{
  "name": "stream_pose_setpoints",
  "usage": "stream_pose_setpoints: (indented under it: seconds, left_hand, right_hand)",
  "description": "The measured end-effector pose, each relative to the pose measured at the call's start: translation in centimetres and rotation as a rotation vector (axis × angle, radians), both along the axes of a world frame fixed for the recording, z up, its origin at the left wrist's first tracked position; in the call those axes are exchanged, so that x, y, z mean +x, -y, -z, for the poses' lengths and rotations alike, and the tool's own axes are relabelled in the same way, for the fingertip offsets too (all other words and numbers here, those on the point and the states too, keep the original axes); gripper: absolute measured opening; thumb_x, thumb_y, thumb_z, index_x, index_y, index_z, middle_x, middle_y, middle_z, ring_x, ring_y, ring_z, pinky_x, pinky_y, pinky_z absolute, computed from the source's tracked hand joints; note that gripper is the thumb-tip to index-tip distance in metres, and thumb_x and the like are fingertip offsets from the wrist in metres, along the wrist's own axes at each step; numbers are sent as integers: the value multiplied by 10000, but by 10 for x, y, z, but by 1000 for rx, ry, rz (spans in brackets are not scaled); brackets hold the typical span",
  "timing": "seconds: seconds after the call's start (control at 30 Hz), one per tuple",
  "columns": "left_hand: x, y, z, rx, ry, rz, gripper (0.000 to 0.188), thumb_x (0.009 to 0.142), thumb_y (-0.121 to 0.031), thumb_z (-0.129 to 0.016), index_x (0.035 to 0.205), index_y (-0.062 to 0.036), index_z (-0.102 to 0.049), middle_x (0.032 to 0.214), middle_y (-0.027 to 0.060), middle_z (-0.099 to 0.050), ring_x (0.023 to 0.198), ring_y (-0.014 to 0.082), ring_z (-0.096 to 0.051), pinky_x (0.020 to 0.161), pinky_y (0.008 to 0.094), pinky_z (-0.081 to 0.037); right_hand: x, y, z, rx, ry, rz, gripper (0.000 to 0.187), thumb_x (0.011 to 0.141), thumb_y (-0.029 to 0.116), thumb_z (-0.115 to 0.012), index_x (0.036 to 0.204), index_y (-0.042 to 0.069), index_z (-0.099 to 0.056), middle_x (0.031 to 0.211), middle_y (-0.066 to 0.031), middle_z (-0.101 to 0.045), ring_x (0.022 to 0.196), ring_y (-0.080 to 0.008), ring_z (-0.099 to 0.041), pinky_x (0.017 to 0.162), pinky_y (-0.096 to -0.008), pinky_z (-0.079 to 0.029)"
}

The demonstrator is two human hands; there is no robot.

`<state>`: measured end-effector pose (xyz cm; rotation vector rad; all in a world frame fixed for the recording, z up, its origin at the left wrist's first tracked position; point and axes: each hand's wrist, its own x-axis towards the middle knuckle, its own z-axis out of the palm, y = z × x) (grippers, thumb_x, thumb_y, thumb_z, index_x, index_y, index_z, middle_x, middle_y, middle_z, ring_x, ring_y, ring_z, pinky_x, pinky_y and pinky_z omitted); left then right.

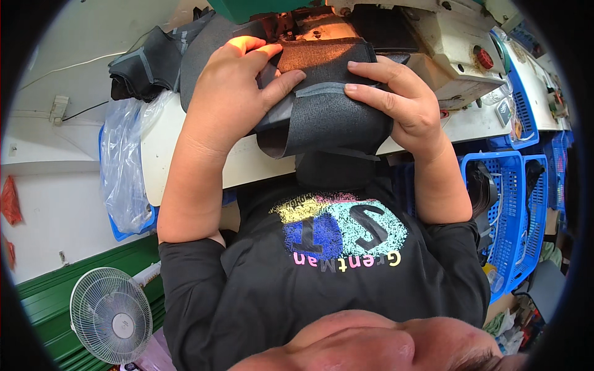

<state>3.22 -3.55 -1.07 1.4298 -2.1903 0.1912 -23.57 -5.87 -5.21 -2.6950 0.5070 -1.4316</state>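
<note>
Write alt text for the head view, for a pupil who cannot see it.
A person's left hand touches dark curved material while the right hand grips its side, at a white table by a partly lit machine. Blue plastic baskets stand at the right; a clear plastic bag and white fan are at the left.

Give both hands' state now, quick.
Left hand: partly curled, touching dark fabric; can't tell if gripping.
Right hand: partly curled, touching dark fabric; can't tell if gripping.
</note>
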Motion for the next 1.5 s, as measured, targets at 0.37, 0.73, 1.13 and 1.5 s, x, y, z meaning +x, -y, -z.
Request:
stream_pose_setpoints:
  seconds: [0.37,0.73,1.13,1.5]
  left_hand:
    - [-3,0,-3,64,-11,-16,477,828,-382,-809,1157,-41,-751,1133,143,-673,785,242,-650,737,343,-529]
    - [-6,5,4,-54,89,-28,452,853,-415,-780,1156,-80,-762,1120,147,-711,868,272,-688,815,352,-553]
    - [14,14,-11,210,48,-70,404,892,-332,-763,1119,-11,-670,1114,159,-708,1040,271,-662,950,359,-496]
    - [3,-5,-31,488,-7,-17,388,1017,-230,-548,1303,18,-633,1429,227,-570,1426,349,-447,1163,389,-334]
  right_hand:
    - [-3,3,1,20,-10,-24,395,775,4,-620,1124,112,-769,1153,-156,-714,1034,-323,-681,990,-461,-521]
    - [-2,6,-3,52,2,-76,382,712,-47,-670,1069,60,-757,1060,-142,-706,1004,-326,-676,889,-402,-542]
    - [31,-19,1,-6,68,36,367,692,24,-691,1046,98,-756,993,-94,-680,948,-317,-632,853,-402,-524]
    - [90,-57,19,-60,203,90,404,703,121,-670,1096,26,-698,1090,-154,-643,955,-316,-595,873,-445,-506]
